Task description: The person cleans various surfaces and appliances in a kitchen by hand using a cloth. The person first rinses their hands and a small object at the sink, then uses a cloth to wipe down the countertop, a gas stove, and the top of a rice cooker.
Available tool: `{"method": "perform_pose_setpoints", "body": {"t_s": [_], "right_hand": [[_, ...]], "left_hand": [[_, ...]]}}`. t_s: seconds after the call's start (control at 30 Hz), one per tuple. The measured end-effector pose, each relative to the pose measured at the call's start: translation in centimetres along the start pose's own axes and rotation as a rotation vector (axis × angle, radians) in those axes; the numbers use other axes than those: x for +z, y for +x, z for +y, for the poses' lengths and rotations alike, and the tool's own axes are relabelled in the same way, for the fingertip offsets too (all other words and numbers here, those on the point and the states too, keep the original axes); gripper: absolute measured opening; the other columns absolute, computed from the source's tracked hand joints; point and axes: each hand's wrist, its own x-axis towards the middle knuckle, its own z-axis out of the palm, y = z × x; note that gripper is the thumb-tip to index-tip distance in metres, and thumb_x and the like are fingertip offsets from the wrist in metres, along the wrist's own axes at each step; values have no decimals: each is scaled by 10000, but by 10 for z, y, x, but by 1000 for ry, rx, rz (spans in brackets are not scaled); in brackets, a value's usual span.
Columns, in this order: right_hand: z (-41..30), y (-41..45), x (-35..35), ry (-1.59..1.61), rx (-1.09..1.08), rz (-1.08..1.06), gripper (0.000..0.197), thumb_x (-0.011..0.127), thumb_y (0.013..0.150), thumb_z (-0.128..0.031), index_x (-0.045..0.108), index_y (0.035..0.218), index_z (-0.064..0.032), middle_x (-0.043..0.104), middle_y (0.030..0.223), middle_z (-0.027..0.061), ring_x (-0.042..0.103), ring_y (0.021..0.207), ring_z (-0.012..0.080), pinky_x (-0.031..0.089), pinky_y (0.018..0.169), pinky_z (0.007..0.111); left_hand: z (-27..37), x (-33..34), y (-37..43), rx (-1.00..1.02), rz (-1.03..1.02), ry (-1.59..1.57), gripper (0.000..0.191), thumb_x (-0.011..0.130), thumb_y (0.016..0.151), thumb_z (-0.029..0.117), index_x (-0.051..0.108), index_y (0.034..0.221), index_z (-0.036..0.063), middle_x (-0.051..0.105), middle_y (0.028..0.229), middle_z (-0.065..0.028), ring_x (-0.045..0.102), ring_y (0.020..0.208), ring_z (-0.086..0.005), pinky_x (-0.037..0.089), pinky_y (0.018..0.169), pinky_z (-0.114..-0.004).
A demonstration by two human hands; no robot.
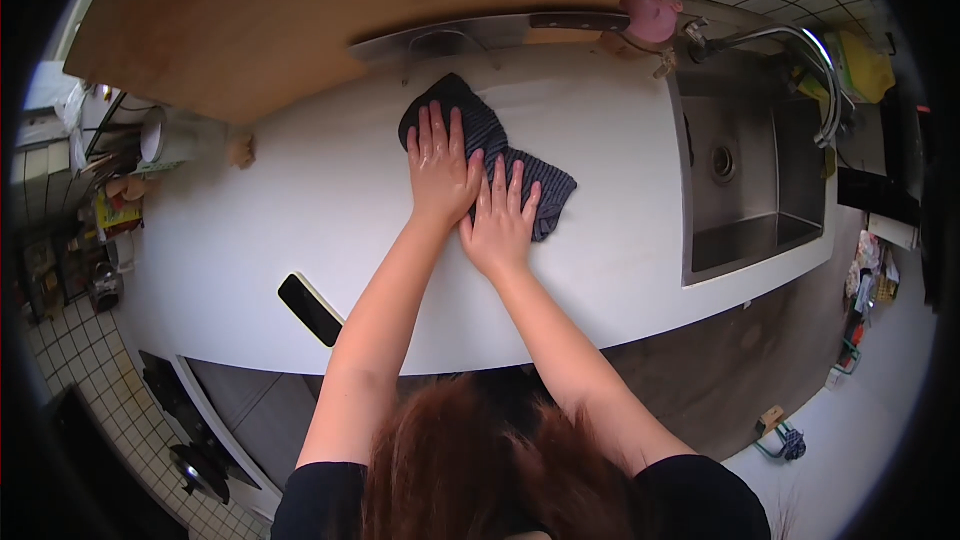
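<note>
A dark grey ribbed cloth (pixel 480 120) lies spread on the white countertop (pixel 247 240). My left hand (pixel 441 165) presses flat on its upper left part, fingers spread and wet-looking. On the lower right part of the cloth rests my right hand (pixel 504 221), palm down, with its fingers apart. The two hands touch or nearly touch near the left thumb. Neither hand grips the cloth. A smartphone with a pale case (pixel 311 310) lies on the counter beside my left forearm.
At the right is a steel sink (pixel 731 217) under a curved faucet (pixel 829 75). A cleaver (pixel 450 37) lies along the counter's back by a large wooden board (pixel 300 15). A pink figurine (pixel 651 11) stands near the cleaver's handle. Containers crowd the left end.
</note>
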Motion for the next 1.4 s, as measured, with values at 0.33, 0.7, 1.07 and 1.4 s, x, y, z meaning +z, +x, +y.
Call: {"method": "perform_pose_setpoints", "body": {"t_s": [0.33, 0.7, 1.07, 1.4], "right_hand": [[59, 34, -14, 86, 171, 212, 694, 595, 805, -262, 380, 1406, 9, 318, 1503, 176, 248, 1420, 323, 191, 1138, 475], [126, 20, -34, 36, 295, 261, 580, 570, 849, -196, 421, 1377, -7, 344, 1493, 149, 280, 1408, 299, 216, 1134, 456], [220, -100, -52, 73, 472, 405, 475, 486, 905, -66, 426, 1370, 12, 372, 1424, 275, 337, 1336, 431, 279, 1091, 482], [154, -110, -61, 142, 164, 184, 584, 633, 774, -229, 522, 1334, -103, 394, 1453, 166, 301, 1383, 376, 204, 1101, 571]], "left_hand": [[54, 42, 73, 339, 23, -167, 568, 521, 849, 245, 451, 1346, -20, 399, 1417, -259, 340, 1341, -394, 257, 1096, -503], [137, 70, 90, 406, 11, -196, 607, 525, 828, 251, 419, 1359, -24, 365, 1433, -267, 327, 1343, -403, 260, 1087, -508], [283, 95, 14, 587, -129, -465, 585, 555, 804, 233, 483, 1333, -4, 374, 1463, -201, 330, 1370, -331, 241, 1128, -448], [189, 37, -41, 199, -170, -273, 659, 528, 781, 152, 391, 1399, -30, 311, 1499, -225, 276, 1400, -377, 219, 1126, -482]]}}
